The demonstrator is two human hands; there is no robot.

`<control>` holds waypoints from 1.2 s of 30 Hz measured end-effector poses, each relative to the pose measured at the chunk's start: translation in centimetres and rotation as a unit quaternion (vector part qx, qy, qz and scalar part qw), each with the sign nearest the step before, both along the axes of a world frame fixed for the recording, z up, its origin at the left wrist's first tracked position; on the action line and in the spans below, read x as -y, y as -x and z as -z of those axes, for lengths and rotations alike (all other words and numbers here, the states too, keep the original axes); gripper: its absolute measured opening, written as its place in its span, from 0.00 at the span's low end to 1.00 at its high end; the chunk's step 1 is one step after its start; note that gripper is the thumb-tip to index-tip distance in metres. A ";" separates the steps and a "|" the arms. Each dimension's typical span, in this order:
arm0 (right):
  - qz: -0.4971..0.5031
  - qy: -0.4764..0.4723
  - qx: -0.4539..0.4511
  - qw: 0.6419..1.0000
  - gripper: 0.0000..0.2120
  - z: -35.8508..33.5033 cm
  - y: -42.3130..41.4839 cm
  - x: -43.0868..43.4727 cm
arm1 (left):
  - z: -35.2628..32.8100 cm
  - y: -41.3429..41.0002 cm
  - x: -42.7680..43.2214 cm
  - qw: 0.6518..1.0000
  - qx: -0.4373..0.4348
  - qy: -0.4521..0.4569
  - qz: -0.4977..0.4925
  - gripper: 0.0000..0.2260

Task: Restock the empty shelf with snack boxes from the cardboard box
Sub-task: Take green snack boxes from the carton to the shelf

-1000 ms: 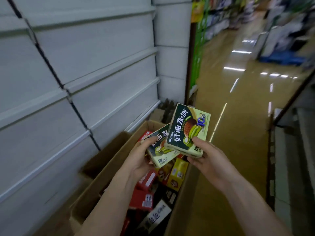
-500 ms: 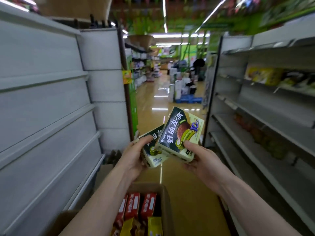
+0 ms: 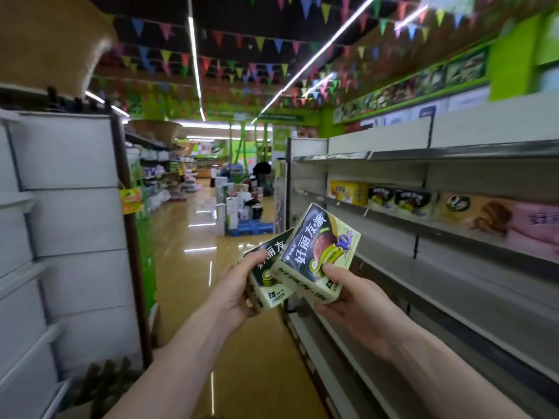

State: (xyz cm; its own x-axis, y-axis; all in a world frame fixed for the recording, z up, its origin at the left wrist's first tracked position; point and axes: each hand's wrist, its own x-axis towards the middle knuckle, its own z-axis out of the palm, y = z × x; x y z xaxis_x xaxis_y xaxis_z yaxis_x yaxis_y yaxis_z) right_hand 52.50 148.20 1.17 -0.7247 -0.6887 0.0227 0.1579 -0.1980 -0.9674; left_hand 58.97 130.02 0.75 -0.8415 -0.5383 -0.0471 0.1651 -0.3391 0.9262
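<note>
The left hand (image 3: pixel 239 293) pinches the left pie box (image 3: pixel 270 286), the right hand (image 3: pixel 348 300) the right pie box (image 3: pixel 317 252) — each grip closed on its box, mid-aisle. Stand them label-out beside what look like matching boxes (image 3: pixel 396 199) on the shelf (image 3: pixel 390 220).

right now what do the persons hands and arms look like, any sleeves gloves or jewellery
The left hand and right hand are bare: no gloves, and no rings or watch that I can make out. The left forearm and right forearm are uncovered down to the picture's bottom edge, so no sleeve shows.
</note>
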 end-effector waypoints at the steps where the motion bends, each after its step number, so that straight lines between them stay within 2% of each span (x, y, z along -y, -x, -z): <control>1: 0.008 0.000 -0.003 1.000 0.23 -0.3 0.3 -0.7 | -0.3 0.6 -0.5 1.000 -0.003 0.004 0.004 0.29; 3: 0.027 0.000 -0.007 1.000 0.21 -0.9 0.8 -2.2 | -1.0 1.8 -1.6 1.000 -0.011 0.010 0.019 0.26; 6: 0.056 -0.001 -0.013 0.998 0.17 -1.8 1.5 -4.5 | -1.9 3.5 -3.7 0.998 -0.019 0.020 0.053 0.13; 10: 0.090 -0.012 -0.036 0.995 0.16 -2.8 2.2 -7.9 | -3.1 5.2 -6.9 0.996 -0.026 0.012 0.089 0.08; 17: 0.148 -0.011 -0.036 0.988 0.18 -3.8 3.0 -12.7 | -4.5 7.6 -11.6 0.990 -0.017 0.004 0.143 0.06; 18: 0.154 -0.010 -0.038 0.987 0.20 -3.9 3.1 -13.3 | -4.8 8.0 -12.1 0.989 -0.019 0.002 0.147 0.07; 21: 0.169 0.002 -0.041 0.985 0.24 -4.2 3.6 -15.2 | -5.3 9.1 -13.9 0.987 -0.006 0.006 0.161 0.18; 27: 0.180 0.003 -0.038 0.983 0.26 -4.1 4.8 -19.3 | -5.4 11.1 -17.6 0.984 0.018 0.003 0.177 0.20; 31: 0.187 -0.008 -0.034 0.982 0.25 -4.4 5.6 -22.4 | -5.6 12.3 -20.4 0.981 0.029 0.010 0.191 0.16; 34: 0.203 -0.017 -0.043 0.978 0.18 -4.9 6.1 -25.2 | -5.9 13.3 -23.3 0.976 0.022 -0.005 0.218 0.08; 36: 0.218 -0.024 -0.050 0.974 0.15 -5.2 6.4 -27.3 | -6.0 14.1 -25.6 0.973 0.016 -0.012 0.231 0.08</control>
